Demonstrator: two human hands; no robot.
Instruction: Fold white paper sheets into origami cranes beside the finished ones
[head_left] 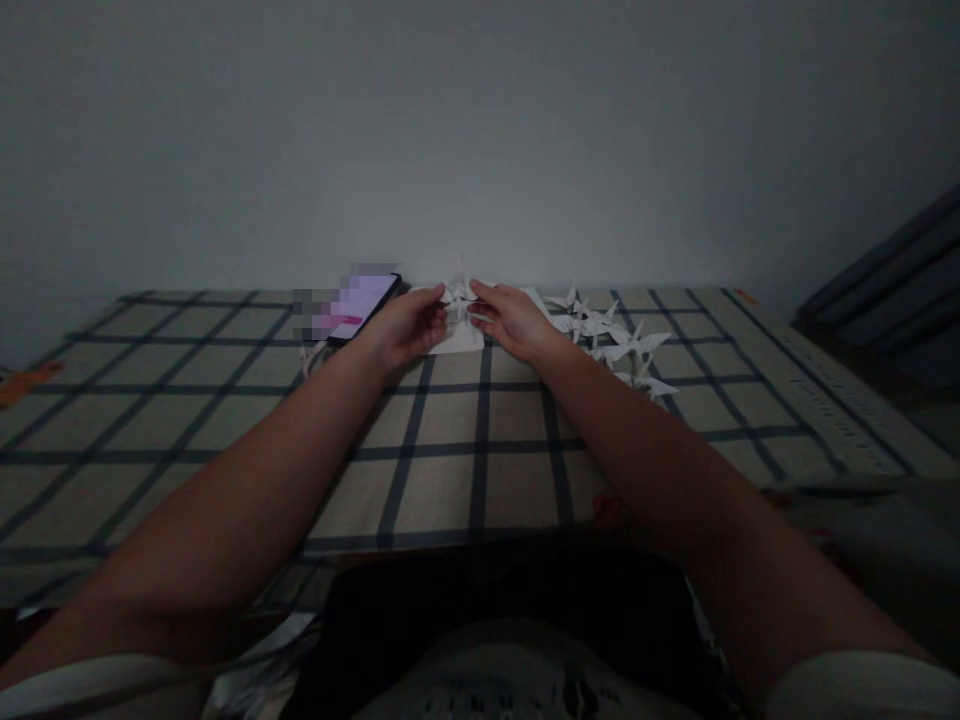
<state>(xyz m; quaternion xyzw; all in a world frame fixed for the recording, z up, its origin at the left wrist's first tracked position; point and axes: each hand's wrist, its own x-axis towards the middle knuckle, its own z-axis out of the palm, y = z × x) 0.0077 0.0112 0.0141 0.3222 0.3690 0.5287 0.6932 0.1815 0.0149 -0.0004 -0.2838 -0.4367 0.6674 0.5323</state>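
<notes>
Between my two hands, near the far side of the table, is a white folded paper crane [459,292] with a thin point sticking up. My left hand [411,325] pinches its left side with thumb and fingers. On the other side, my right hand [513,318] grips its right edge, fingers curled. White paper [457,342] lies flat on the table beneath the hands. Just right of my right hand, several finished paper cranes [622,342] sit in a loose cluster, some partly hidden by my forearm.
A phone [360,305] with a lit screen rests left of my left hand, a pale cable or strap [311,358] beside it. The checked tablecloth [442,450] covers the table, which meets a plain wall [480,140]. Dark folded fabric [892,290] is at the far right.
</notes>
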